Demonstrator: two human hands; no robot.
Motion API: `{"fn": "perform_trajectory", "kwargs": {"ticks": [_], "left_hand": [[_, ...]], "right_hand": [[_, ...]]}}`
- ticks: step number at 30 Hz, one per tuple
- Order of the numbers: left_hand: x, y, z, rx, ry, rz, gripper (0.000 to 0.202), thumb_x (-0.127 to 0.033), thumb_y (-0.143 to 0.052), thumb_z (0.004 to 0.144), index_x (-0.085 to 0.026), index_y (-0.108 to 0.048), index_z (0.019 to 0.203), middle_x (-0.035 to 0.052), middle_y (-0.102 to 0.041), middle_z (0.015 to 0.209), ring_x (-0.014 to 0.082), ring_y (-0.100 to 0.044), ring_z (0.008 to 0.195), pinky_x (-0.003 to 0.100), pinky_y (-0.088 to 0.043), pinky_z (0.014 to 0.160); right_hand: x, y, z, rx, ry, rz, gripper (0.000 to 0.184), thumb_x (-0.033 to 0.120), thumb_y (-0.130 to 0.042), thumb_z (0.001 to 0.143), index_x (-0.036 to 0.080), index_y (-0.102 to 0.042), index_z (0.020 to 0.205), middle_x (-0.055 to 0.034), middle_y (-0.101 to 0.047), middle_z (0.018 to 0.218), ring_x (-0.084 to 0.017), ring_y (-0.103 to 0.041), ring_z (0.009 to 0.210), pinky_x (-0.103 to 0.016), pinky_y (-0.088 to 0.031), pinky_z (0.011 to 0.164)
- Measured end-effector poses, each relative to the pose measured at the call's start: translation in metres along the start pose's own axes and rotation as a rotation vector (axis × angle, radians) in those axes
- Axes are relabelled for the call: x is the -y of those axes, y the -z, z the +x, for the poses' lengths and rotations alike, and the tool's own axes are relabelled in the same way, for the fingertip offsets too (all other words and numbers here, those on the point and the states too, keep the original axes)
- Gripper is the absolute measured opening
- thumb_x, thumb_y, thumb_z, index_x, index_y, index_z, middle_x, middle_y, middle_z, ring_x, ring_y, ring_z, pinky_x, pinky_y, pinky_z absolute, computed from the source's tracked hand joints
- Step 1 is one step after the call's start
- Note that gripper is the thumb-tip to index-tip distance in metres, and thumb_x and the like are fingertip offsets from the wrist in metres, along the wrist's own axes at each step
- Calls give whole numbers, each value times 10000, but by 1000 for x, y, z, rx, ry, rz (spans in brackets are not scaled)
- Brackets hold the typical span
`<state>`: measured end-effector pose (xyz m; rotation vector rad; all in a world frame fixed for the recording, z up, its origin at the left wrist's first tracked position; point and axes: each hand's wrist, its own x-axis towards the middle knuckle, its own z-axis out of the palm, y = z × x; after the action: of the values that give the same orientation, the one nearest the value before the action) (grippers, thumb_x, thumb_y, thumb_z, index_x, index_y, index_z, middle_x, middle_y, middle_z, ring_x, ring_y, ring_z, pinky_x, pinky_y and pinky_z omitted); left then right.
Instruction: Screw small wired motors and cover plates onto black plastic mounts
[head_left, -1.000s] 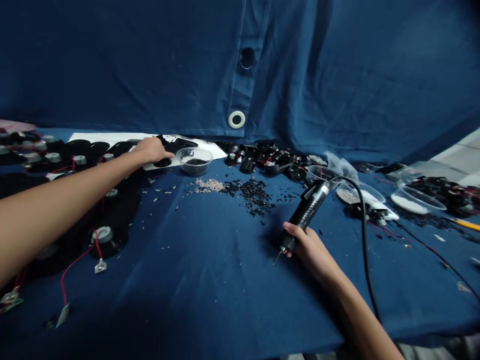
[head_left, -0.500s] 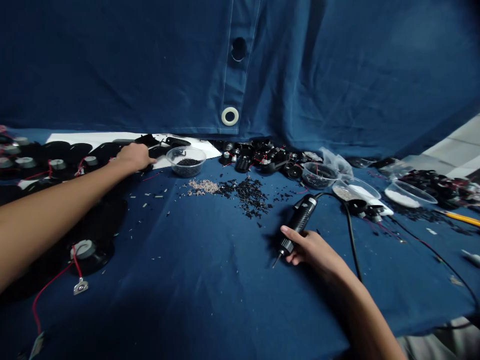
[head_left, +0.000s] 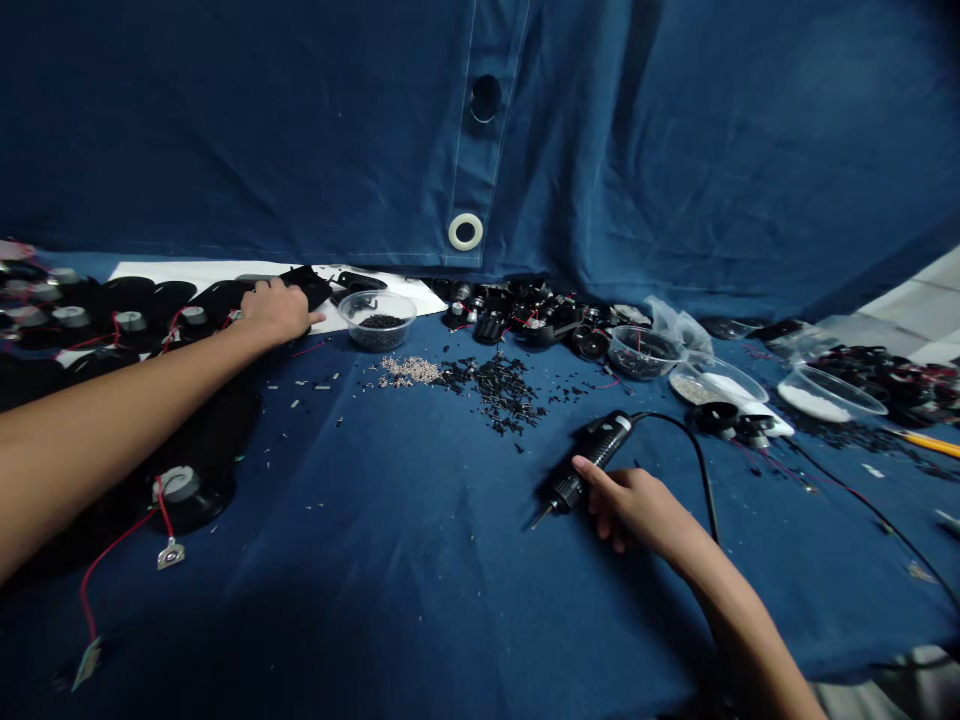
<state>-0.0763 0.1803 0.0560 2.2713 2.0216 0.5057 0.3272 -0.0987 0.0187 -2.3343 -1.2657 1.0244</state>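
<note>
My left hand (head_left: 276, 308) reaches to the far left, its fingers curled over a black plastic part (head_left: 309, 284) at the white sheet; the fingertips are partly hidden. A black electric screwdriver (head_left: 592, 460) lies on the blue cloth, its bit pointing down and left and its cord running off to the right. Beside it is my right hand (head_left: 630, 505), thumb at the tool's body and the other fingers loosely apart below it. Small black screws or pins (head_left: 502, 390) are heaped in the middle, next to a pile of coppery bits (head_left: 409, 371).
A clear tub (head_left: 377, 322) with dark small parts stands near my left hand. Black housings with wired speakers (head_left: 180, 487) fill the left side. More black parts (head_left: 525, 310) line the back. Further tubs (head_left: 643, 352) and a yellow pencil (head_left: 930, 443) are on the right.
The screwdriver has been lowered flat onto the cloth, and my right fingers have loosened from it. The black part by my left hand has shifted slightly. The whole view has moved a little.
</note>
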Motion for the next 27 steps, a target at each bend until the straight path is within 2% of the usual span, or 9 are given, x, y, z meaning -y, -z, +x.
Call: {"fn": "perform_trajectory", "kwargs": {"ticks": [4,6,7,10,11,13,16,20,27], "left_hand": [[-29,8,-15,-91,-15,43,669,-663,-409,817,-96,-588,1123,181,-526,1147,356,-434,1142,464,-346,931],[-52,14,-41,-147,-134,11,508,-557,-409,862,-146,-614,1078,156,-563,1099,317,-483,1102,433,-368,941],[-65,17,-60,-150,-200,-16,467,-531,-402,878,-164,-610,1079,141,-566,1104,301,-489,1099,421,-377,943],[-102,16,-122,-93,-326,-123,394,-481,-399,903,-180,-593,1065,105,-569,1109,261,-514,1059,407,-401,933],[-111,13,-142,-60,-350,-161,368,-462,-398,910,-185,-590,1057,92,-574,1098,255,-512,1056,406,-406,929],[-123,2,-175,-20,-408,-214,325,-423,-399,924,-191,-574,1071,75,-570,1098,245,-504,1049,406,-409,930],[-126,-21,-202,33,-467,-273,284,-378,-396,939,-194,-555,1086,67,-557,1114,227,-506,1036,391,-418,926],[-118,-44,-212,54,-481,-302,247,-336,-390,947,-196,-550,1075,66,-558,1092,223,-519,1003,393,-439,893],[-114,-48,-218,68,-534,-308,223,-297,-405,946,-205,-562,1075,50,-582,1057,219,-535,974,398,-433,873]], "right_hand": [[-10,20,-2,-40,109,-41,543,682,-389,814,171,-510,673,-44,-580,526,-135,-515,404,-246,-396,439],[-13,43,8,-221,204,-175,498,629,-380,845,170,-538,736,-68,-613,617,-168,-572,521,-268,-441,542],[-16,57,16,-416,224,-315,471,604,-386,854,170,-557,793,-91,-638,703,-195,-608,618,-283,-452,612],[-28,98,50,-704,132,-428,500,433,-466,858,73,-434,1203,-328,-488,1200,-393,-485,1146,-438,-372,852],[-34,109,62,-750,76,-452,600,441,-494,837,22,-382,1252,-413,-378,1252,-470,-403,1201,-498,-339,849],[-47,125,83,-748,0,-473,713,515,-539,790,-12,-398,1249,-463,-372,1195,-555,-393,1160,-533,-335,779],[-65,137,101,-716,-23,-502,668,525,-544,779,-17,-492,1165,-450,-429,1117,-555,-457,1091,-504,-346,715],[-79,145,110,-746,-21,-528,639,485,-575,771,-30,-514,1144,-447,-434,1080,-506,-502,1078,-460,-366,678],[-83,138,102,-875,-54,-440,709,548,-540,776,-46,-522,1162,-441,-401,1119,-451,-577,953,-450,-411,668]]}}
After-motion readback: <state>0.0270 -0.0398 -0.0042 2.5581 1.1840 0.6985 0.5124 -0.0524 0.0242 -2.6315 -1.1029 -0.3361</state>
